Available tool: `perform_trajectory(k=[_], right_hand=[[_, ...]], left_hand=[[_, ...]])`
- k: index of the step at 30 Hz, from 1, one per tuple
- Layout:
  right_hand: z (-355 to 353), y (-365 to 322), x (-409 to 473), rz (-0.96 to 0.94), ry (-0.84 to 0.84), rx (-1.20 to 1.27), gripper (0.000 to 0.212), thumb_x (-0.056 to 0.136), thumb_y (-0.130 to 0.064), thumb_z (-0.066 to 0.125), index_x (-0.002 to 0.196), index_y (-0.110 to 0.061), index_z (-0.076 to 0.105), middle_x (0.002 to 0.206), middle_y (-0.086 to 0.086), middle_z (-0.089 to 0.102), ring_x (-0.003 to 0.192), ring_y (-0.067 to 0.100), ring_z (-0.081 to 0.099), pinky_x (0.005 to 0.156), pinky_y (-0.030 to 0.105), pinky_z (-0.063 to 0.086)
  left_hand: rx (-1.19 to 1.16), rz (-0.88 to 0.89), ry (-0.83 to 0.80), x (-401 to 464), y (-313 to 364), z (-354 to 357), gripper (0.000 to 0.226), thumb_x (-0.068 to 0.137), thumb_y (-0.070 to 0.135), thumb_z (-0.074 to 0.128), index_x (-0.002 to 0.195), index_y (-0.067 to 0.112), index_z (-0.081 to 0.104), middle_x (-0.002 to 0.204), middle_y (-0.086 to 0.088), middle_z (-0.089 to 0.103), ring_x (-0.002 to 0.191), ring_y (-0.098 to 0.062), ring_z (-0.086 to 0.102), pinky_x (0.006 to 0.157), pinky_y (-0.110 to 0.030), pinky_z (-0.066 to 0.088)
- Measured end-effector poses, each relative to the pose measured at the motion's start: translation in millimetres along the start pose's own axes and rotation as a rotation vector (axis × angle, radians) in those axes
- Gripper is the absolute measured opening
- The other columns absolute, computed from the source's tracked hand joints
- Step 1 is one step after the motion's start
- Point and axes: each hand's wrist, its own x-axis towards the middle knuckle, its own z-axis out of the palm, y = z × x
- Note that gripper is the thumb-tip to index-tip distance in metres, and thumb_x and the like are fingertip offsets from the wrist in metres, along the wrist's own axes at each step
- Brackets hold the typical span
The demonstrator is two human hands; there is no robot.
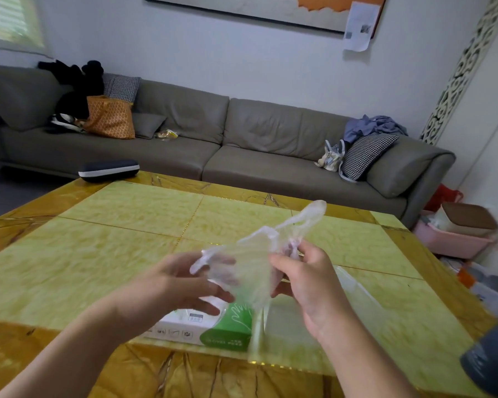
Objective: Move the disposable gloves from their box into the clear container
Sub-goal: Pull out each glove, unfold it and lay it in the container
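A clear, crumpled disposable glove [250, 262] hangs in the air between both hands above the table. My right hand [308, 285] pinches its right side, and glove fingers stick up past it. My left hand [181, 282] touches the glove's left edge with loosely curled fingers; whether it holds the glove I cannot tell. Below my left hand lies the white and green glove box [213, 328]. Just right of the box, under my right hand, stands the clear container [342, 308]; it is blurred and its inside is hard to read.
A yellow-green stone table [127, 239] with a brown border fills the foreground. A dark case [109, 169] lies at its far left edge. A dark grey cylinder [492, 360] sits at the near right corner. Behind stands a grey sofa [242, 139].
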Motion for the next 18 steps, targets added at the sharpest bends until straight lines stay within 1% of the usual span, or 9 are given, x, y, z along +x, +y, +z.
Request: perform_trajectory(k=[2,4,5,8,11,14,16,17,18], right_hand=[[-3,0,0,-0.010,-0.030,-0.062,0.006,0.089,0.000,0.066,0.094,0.000,0.062,0.069,0.018,0.060,0.060,0.030,0.056,0.054,0.038,0.053],[-1,-1,-4,-0.016,-0.102,-0.138,0.009,0.089,-0.006,0.069,0.098,-0.009,0.067,0.080,0.024,0.067,0.061,0.031,0.060,0.053,0.037,0.053],[0,-2,-7,-0.020,-0.144,-0.161,0.009,0.089,-0.007,0.070,0.097,-0.011,0.067,0.081,0.024,0.068,0.062,0.030,0.061,0.052,0.036,0.052],[2,-5,-12,-0.047,-0.225,-0.180,0.009,0.089,-0.008,0.076,0.093,-0.012,0.069,0.072,0.009,0.066,0.064,0.020,0.062,0.052,0.032,0.050],[-6,-7,-10,-0.074,-0.113,-0.124,0.009,0.090,-0.008,0.077,0.096,-0.014,0.073,0.072,0.007,0.067,0.065,0.018,0.061,0.057,0.023,0.052],[-14,-7,-8,-0.042,0.015,0.053,0.011,0.096,0.001,0.064,0.099,-0.005,0.073,0.067,0.018,0.056,0.064,0.025,0.055,0.054,0.025,0.050],[-13,-9,-11,0.014,-0.066,0.089,0.013,0.096,-0.014,0.065,0.102,-0.004,0.072,0.085,0.029,0.062,0.074,0.030,0.063,0.058,0.030,0.055],[-12,-10,-13,0.047,-0.135,0.053,0.020,0.094,-0.026,0.070,0.101,-0.008,0.072,0.093,0.023,0.070,0.077,0.026,0.069,0.062,0.033,0.057],[-11,-9,-16,0.076,-0.187,-0.003,0.023,0.093,-0.034,0.075,0.098,-0.012,0.072,0.092,0.011,0.075,0.077,0.017,0.073,0.065,0.034,0.057]], left_hand=[[0.088,-0.004,-0.216,-5,2,-7,0.058,0.092,0.028,0.075,0.145,0.029,0.051,0.139,0.001,0.066,0.127,-0.021,0.064,0.103,-0.042,0.054],[0.162,-0.039,-0.207,-4,7,0,0.073,0.081,0.046,0.083,0.144,0.036,0.047,0.139,0.007,0.066,0.127,-0.015,0.064,0.101,-0.035,0.052],[0.185,-0.031,-0.122,-2,6,8,0.064,0.082,0.044,0.084,0.138,0.033,0.054,0.130,0.005,0.071,0.119,-0.014,0.068,0.098,-0.035,0.054],[0.194,0.057,0.221,11,1,34,0.010,0.095,0.014,0.072,0.104,0.010,0.074,0.091,-0.008,0.079,0.083,-0.020,0.076,0.074,-0.038,0.064],[0.009,0.069,0.353,14,-4,36,0.017,0.101,0.006,0.061,0.095,-0.004,0.074,0.081,-0.020,0.075,0.072,-0.030,0.074,0.063,-0.040,0.063],[-0.092,0.050,0.398,15,-2,30,0.023,0.103,0.001,0.054,0.096,-0.004,0.075,0.083,-0.024,0.074,0.070,-0.033,0.071,0.059,-0.039,0.059],[-0.119,0.049,0.388,16,-2,34,0.026,0.104,0.001,0.052,0.096,-0.003,0.076,0.084,-0.025,0.073,0.068,-0.032,0.070,0.057,-0.039,0.058],[-0.126,0.053,0.390,17,-4,37,0.026,0.105,0.002,0.051,0.096,-0.002,0.076,0.084,-0.025,0.073,0.068,-0.032,0.070,0.056,-0.039,0.057],[-0.129,0.056,0.398,17,-5,39,0.027,0.105,0.004,0.051,0.096,-0.002,0.076,0.084,-0.025,0.073,0.068,-0.032,0.070,0.056,-0.039,0.057]])
